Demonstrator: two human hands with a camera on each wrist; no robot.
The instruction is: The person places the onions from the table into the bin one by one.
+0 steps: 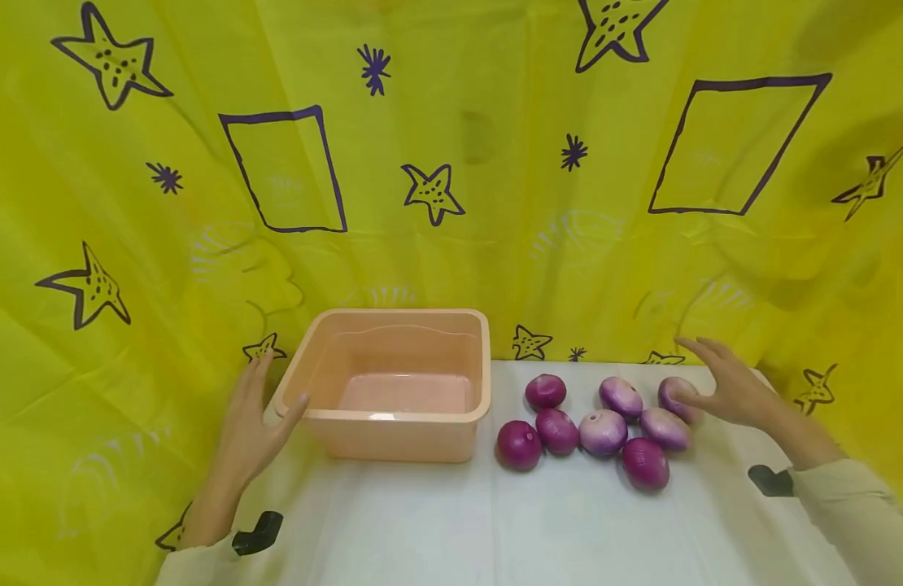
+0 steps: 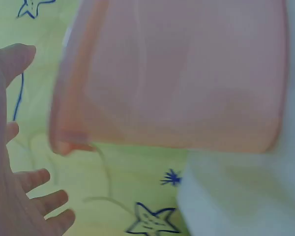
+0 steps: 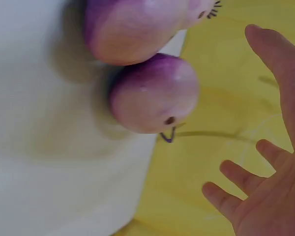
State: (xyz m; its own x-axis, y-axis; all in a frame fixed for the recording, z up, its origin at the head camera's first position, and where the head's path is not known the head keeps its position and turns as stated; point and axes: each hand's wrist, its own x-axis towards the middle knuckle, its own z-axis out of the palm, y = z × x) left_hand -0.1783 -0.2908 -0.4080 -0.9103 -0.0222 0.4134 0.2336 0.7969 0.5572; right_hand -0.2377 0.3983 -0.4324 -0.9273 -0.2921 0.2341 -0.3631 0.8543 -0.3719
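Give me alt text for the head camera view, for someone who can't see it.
Eight purple onions lie on a white table right of a peach bin, with a person's left hand beside the bin and right hand by the onions. Behind hangs a yellow, star-patterned cloth.

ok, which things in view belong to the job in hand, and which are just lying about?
Likely the job:
peach basin, beside the open left hand
eight purple onions, the right-hand ones nearest the open right hand

Likely just surroundings:
white table
yellow printed curtain behind
dark wrist pieces
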